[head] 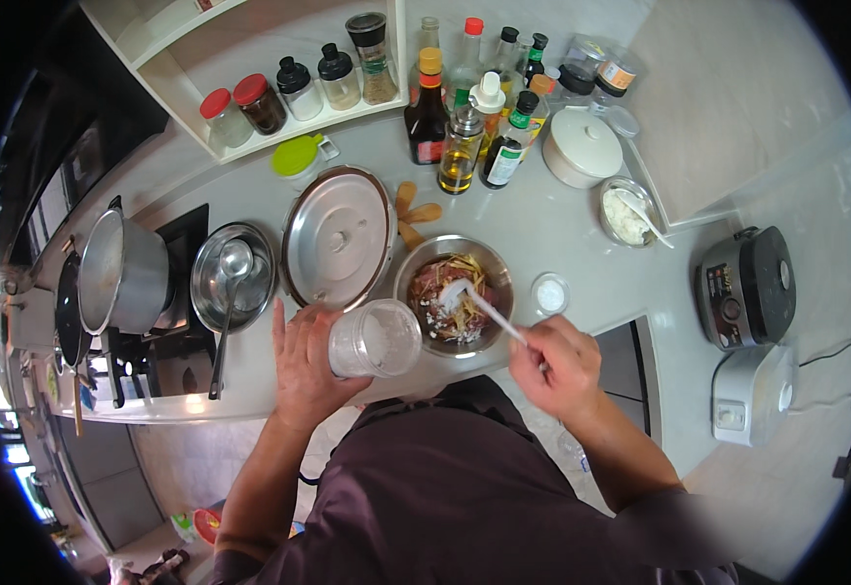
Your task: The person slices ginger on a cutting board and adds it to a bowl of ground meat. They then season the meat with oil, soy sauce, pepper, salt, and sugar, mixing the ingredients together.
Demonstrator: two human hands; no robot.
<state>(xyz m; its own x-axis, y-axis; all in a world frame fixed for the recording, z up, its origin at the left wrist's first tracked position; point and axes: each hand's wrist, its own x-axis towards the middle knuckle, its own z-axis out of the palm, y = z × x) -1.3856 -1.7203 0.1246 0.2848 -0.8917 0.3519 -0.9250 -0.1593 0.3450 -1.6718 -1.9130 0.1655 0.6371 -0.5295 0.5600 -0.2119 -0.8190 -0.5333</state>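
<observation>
My left hand [307, 365] grips a clear jar [378, 340] tilted toward a stainless steel bowl [504, 281], with some white powder inside. In my right hand [561, 365] is the handle of a white spoon [491, 313], its head down over the bowl's contents. The bowl holds dark red sliced meat [436, 276] with pale yellow strips, and patches of white powder [462, 333] lie on top. A small clear round container, perhaps a lid [550, 294], rests on the counter to the right of the bowl, with white stuff in it.
Left of the bowl are a large metal pot lid [338, 238], a steel basin with a ladle [235, 259] and a pot [129, 270] at the stove. Several sauce bottles [458, 150] stand behind. At right are a bowl of white food [624, 219] and a rice cooker [747, 289].
</observation>
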